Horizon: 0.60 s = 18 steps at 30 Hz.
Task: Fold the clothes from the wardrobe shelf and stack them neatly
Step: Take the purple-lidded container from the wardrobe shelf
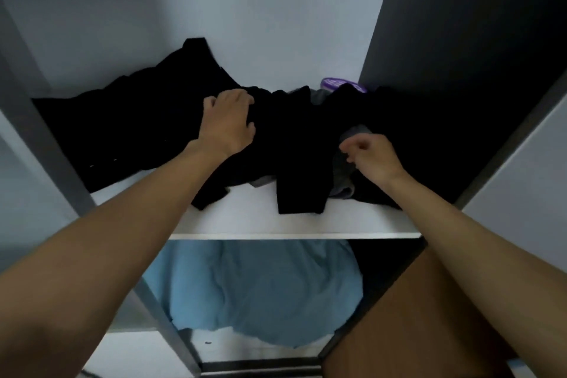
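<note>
Since the black clothes [138,132] lie in a heap stretched left to right along the white shelf [260,221], straight ahead of both arms, the left hand [228,124] is nearer its middle: it rests on top, fingers bent into the cloth, though the dark fabric hides whether it truly grips. The right hand [372,156] hangs loosely curled and empty just over a grey garment [342,178] at the heap's right.
</note>
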Available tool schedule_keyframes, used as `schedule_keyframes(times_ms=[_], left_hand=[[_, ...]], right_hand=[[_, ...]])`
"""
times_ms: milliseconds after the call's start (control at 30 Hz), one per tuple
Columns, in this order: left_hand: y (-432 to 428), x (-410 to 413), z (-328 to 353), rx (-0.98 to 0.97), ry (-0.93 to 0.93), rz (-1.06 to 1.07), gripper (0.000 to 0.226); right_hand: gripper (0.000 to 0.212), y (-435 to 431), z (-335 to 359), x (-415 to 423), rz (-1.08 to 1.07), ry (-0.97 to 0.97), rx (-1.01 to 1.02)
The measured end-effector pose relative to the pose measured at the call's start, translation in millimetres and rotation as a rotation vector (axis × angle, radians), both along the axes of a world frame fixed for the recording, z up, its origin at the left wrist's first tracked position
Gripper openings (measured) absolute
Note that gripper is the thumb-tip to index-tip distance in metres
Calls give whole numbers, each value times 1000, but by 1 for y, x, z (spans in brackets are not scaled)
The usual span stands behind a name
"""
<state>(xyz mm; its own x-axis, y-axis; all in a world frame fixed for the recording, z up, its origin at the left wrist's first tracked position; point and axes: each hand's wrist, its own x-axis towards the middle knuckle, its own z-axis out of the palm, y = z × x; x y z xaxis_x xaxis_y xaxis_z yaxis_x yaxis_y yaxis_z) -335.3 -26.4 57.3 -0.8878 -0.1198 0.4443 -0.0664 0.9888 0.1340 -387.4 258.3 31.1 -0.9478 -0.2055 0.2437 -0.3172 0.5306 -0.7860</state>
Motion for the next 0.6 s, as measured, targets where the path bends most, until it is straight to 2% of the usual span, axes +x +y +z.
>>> schedule_keyframes(times_ms=[133,267,433,600], left_hand=[[-41,-21,2,-40,-128,64,56],[-73,-22,-5,-13,-224,95,60],[-72,-27,-14,-16,-290,-58,59],[-92,-38,-19,31,-346,-83,52]], right_hand=[[20,-43,9,-20,-11,-47,-28],[21,-82,7,-32,-6,-26,42],[24,-101,13,-54,-40,31,105],[22,-91,24,-76,-117,41,108]])
